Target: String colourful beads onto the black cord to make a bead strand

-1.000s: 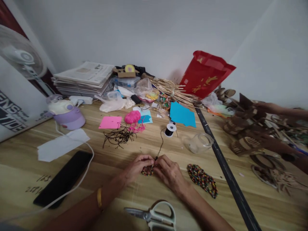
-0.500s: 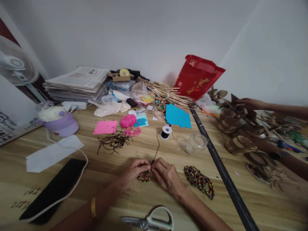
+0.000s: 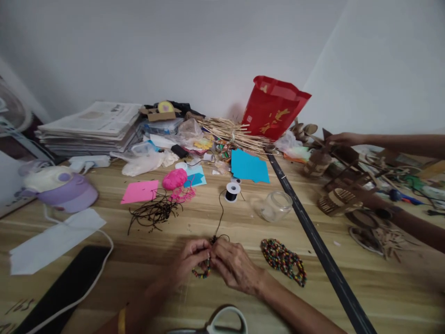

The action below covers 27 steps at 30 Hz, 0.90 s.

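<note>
My left hand (image 3: 191,260) is closed in a pinch on a small beaded bracelet (image 3: 201,274), whose coloured loop hangs below the fingers. Against it, my right hand (image 3: 234,264) pinches the black cord (image 3: 220,218) at the top of the bracelet, where a dark knot or loop shows. That cord runs back to a white spool of black cord (image 3: 232,191) standing beyond my hands. Right of my right hand lies a heap of beaded strands (image 3: 283,260). Scissors (image 3: 227,320) lie at the near edge, partly out of view. My fingers hide the exact grip.
A glass jar (image 3: 277,206) stands beside a black strip (image 3: 313,234) across the table. Black cord pieces (image 3: 155,211) and pink yarn (image 3: 174,179) lie left of the spool. At right, another person's hands handle a brown slatted wooden piece (image 3: 335,202). A purple cap (image 3: 66,185) sits left.
The view has shifted, so most things appear further left. A loop of black cord now stands out above my right fingers. The other person's wooden piece has moved slightly.
</note>
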Available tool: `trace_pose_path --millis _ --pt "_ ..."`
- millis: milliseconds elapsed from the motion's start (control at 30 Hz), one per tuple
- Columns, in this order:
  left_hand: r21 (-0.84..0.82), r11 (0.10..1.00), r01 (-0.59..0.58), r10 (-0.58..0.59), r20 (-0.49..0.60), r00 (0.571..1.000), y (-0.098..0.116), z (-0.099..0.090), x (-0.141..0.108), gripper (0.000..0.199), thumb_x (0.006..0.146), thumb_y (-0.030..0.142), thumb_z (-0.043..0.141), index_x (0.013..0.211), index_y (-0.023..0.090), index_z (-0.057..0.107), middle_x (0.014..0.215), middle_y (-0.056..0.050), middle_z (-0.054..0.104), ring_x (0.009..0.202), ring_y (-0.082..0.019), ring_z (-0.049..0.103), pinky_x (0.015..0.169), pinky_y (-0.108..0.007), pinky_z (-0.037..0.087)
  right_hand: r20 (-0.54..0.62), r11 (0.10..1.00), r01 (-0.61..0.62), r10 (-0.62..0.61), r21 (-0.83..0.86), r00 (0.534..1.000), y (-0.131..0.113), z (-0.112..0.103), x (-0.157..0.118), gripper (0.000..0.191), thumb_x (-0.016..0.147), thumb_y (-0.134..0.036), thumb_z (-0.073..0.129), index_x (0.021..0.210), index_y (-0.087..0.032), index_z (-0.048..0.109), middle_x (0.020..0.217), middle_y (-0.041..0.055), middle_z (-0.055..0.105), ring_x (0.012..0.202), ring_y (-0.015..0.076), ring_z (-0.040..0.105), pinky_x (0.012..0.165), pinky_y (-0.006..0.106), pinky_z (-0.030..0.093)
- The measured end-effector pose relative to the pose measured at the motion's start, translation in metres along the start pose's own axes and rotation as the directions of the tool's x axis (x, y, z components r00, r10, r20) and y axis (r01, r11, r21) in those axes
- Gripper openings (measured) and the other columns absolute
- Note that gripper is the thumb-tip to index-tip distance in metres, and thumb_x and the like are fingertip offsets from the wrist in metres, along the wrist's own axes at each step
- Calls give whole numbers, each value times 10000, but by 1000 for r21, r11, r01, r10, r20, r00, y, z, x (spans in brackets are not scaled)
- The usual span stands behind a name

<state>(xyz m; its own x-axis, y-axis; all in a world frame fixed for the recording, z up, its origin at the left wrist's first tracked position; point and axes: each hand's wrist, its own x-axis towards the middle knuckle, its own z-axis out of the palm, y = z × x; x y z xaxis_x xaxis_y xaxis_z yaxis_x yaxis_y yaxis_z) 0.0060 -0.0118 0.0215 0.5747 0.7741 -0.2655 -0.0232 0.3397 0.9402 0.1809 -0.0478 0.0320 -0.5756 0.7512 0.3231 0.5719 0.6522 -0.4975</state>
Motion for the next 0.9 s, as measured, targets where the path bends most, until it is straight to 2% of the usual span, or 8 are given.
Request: trace_pose_path --millis 200,333,400,600,733,900 --pt "81 996 28 -28 -4 1000 5 -2 2 396 645 501 687 649 125 561 554 9 569 457 -81 506 461 -189 402 -73 972 -50 69 231 995 4 0 -5 80 906 -147 435 900 -184 505 847 48 537 802 159 521 664 255 442" --pt "125 991 41 -42 3 999 3 -1 2 353 674 467 677 666 133 563 571 0 602 459 -76 506 458 -182 391 -114 966 -73 104 250 988 5 -2 -5 217 914 -119 417 1101 -181 508 1079 112 527 1017 186 521 809 292 482" --pt "139 989 51 -54 12 998 2 -1 1 336 683 455 674 676 139 561 580 -3 613 454 -74 504 448 -178 384 -119 968 -65 96 244 988 5 -1 -4 271 919 -103 399 1161 -184 491 1112 117 530 1046 183 525 851 300 482" --pt "168 985 31 -35 17 999 -5 -1 2 382 670 502 672 666 142 545 564 -8 604 449 -76 499 434 -175 381 -55 976 -96 109 194 993 8 4 -4 191 945 -143 389 961 -193 573 873 61 599 809 155 585 712 250 495" --pt "149 988 40 -45 30 999 -2 -2 4 394 684 516 653 678 136 546 589 -17 606 465 -80 510 443 -179 387 -48 986 -109 116 129 992 9 2 -3 193 951 -167 387 884 -181 567 815 51 593 743 143 576 664 229 469" --pt "110 993 45 -51 53 997 4 -2 2 335 693 454 652 704 139 540 612 -18 617 482 -81 516 456 -180 386 0 990 -119 120 76 993 9 1 -5 228 956 -165 357 851 -176 559 763 39 594 705 138 561 658 225 435"
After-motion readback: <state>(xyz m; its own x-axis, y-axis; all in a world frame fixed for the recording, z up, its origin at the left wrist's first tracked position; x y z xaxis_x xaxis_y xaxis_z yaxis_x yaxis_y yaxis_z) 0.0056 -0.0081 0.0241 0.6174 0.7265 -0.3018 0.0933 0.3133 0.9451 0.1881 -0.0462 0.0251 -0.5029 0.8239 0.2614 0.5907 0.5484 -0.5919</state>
